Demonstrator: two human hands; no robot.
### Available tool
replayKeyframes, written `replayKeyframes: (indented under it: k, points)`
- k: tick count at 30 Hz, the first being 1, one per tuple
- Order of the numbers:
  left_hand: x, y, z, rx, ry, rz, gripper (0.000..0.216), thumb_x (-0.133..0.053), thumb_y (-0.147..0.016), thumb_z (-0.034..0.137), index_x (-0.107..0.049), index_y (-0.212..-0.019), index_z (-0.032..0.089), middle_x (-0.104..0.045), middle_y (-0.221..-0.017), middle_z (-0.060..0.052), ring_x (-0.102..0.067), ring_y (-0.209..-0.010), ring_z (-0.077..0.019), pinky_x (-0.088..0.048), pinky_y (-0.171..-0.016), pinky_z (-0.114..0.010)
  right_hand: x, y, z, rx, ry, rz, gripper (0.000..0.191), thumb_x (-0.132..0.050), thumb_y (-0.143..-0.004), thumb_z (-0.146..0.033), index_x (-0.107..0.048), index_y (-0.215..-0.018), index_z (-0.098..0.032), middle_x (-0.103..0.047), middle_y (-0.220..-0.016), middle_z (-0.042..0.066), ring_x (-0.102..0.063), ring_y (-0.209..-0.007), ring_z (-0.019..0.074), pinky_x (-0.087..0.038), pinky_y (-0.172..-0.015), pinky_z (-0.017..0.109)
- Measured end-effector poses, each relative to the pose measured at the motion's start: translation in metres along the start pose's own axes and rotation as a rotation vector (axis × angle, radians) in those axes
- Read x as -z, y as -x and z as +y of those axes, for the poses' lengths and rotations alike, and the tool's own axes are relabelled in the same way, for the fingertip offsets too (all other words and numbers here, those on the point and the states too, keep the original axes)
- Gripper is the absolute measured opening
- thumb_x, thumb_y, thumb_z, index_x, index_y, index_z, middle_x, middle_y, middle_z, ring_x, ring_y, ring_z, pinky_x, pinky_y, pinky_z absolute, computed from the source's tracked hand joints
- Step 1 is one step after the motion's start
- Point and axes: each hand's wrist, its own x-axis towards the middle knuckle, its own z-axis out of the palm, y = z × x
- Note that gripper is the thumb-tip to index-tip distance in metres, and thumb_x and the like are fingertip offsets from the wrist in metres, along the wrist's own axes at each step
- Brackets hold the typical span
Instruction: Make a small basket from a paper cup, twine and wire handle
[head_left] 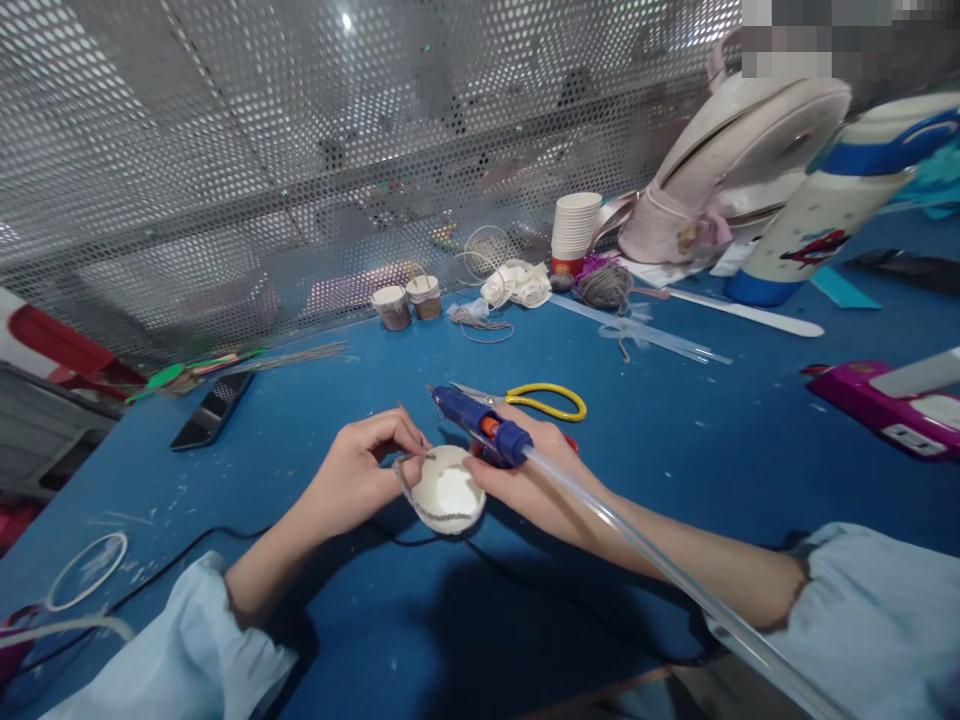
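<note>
A small white paper cup (pixel 433 500), tipped so its inside faces me, is between my two hands. My left hand (pixel 360 468) is closed at the cup's left rim, its fingers pinching a strand of grey yarn (pixel 403 478) that runs along the rim. My right hand (pixel 536 480) is wrapped round a blue hot glue gun (pixel 469 415), while its thumb touches the cup's right rim. The nozzle points up and left, away from the cup. A long clear glue stick (pixel 622 525) trails from the gun's back. Yellow-handled scissors (pixel 555 400) lie just behind my right hand.
Two small wrapped cups (pixel 393 308), a stack of paper cups (pixel 576 225), grey yarn balls (pixel 606 287) and clear glue sticks (pixel 660 335) line the back. A phone (pixel 214 408) lies left; a bottle (pixel 817 225) and purple glue gun (pixel 885 405) are right. A black cord (pixel 172 560) crosses the blue table.
</note>
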Motion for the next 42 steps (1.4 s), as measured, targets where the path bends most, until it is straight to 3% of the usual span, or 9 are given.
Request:
replayKeyframes:
  k: [21,35,42]
  points:
    - [0.001,-0.003,0.008,-0.060,-0.192,-0.014,0.014,-0.064,-0.077,0.017,-0.057,-0.066,0.016,-0.061,-0.069,-0.002,-0.056,-0.065,-0.0126,-0.043,-0.060,-0.023,-0.004,0.000,0.008,0.205,-0.008,0.058,0.012,-0.064,-0.073,-0.018,-0.053,-0.078,-0.020,-0.056,-0.065,-0.005,-0.048,-0.057,0.0099,-0.038,-0.056,0.020]
    - [0.000,-0.008,0.012,-0.100,-0.328,-0.046,0.015,-0.059,-0.077,0.013,-0.053,-0.063,0.018,-0.060,-0.066,0.000,-0.055,-0.063,-0.0118,-0.043,-0.062,-0.024,-0.003,0.000,0.009,0.220,0.018,0.039,0.009,-0.061,-0.076,-0.019,-0.056,-0.083,-0.019,-0.058,-0.068,-0.002,-0.050,-0.057,0.0114,-0.039,-0.055,0.022]
    - [-0.001,-0.007,0.009,-0.169,-0.373,-0.037,0.014,-0.057,-0.077,0.007,-0.056,-0.069,0.018,-0.063,-0.074,-0.002,-0.058,-0.070,-0.0125,-0.045,-0.066,-0.024,-0.004,0.000,0.008,0.174,-0.001,0.049,0.011,-0.063,-0.074,-0.020,-0.053,-0.079,-0.021,-0.057,-0.066,-0.003,-0.050,-0.057,0.0123,-0.039,-0.055,0.023]
